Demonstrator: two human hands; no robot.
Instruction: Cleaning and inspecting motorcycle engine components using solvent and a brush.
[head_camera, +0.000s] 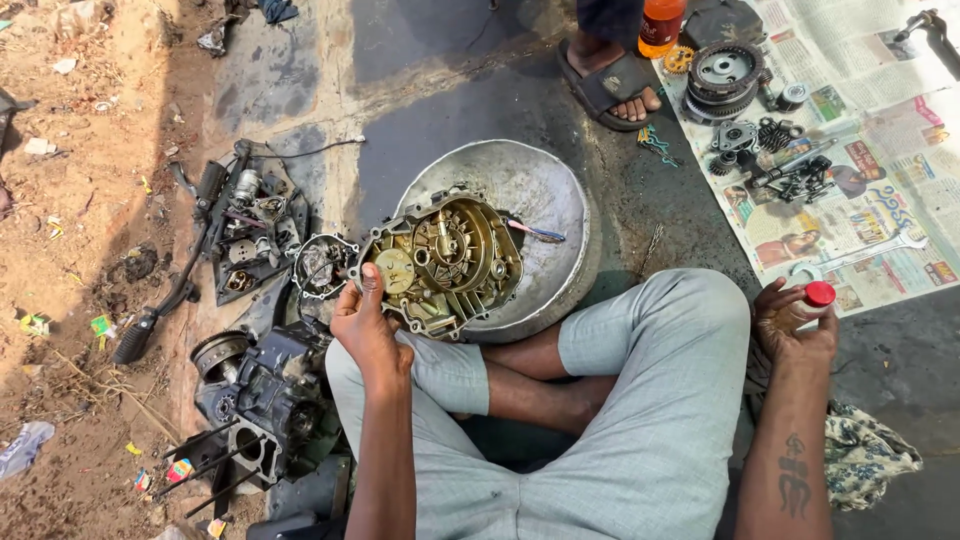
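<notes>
Engine cover (445, 262) tilted over metal basin (560, 205), leaning on basin rim. Left hand (365, 325) grips cover's left edge, thumb on top. Right hand (795, 325), well right of basin, closed around small red-capped bottle (812, 300). Engine block (265, 395) left-below basin.

Harsh daylight — hard shadows, bright glare on ground, sharp focus.

Two hands: the left hand (365, 325) holds one engine cover (443, 262), the right hand (792, 325) holds one small bottle (812, 303). One metal bowl (540, 190). One engine block (270, 395). One orange bottle (660, 25). One wrench (862, 256). One sandalled foot (612, 80).
</notes>
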